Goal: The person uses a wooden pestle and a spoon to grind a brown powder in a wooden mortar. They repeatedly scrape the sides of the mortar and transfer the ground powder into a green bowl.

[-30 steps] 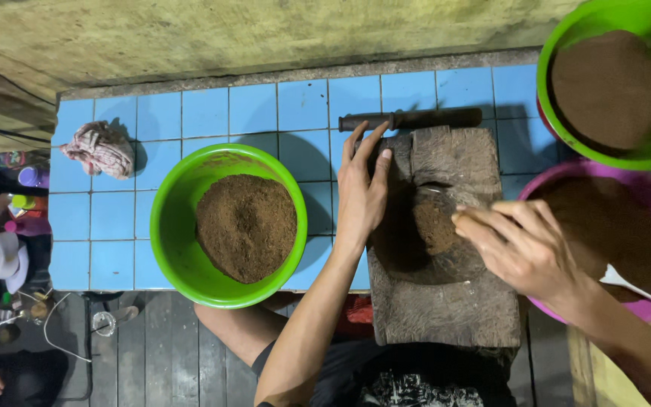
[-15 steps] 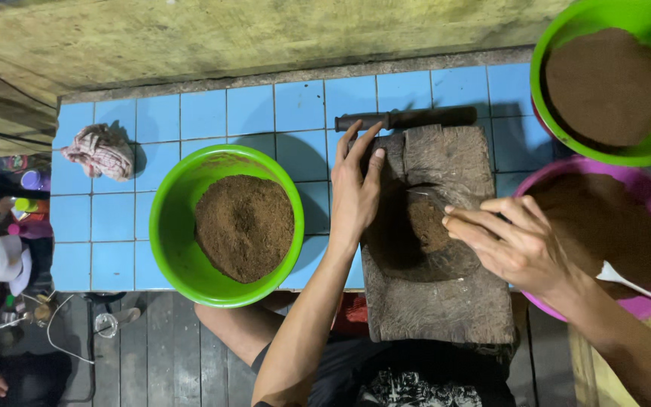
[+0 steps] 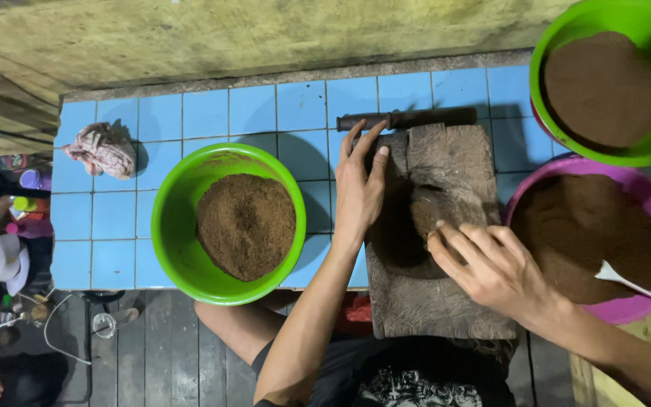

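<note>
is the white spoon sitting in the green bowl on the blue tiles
No, the white spoon lies in the pink bowl at the right; the green bowl holds only brown powder.

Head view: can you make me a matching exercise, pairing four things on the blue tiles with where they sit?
Things:
1. crumpled cloth
2. pink bowl
3. dark stick
4. white spoon

Places:
A. along the far edge of the wooden block
B. far left on the tiles
C. inside the pink bowl, on the brown powder
D. right of the block, below a green bowl

Pairs: 1-B, 2-D, 3-A, 4-C
</note>
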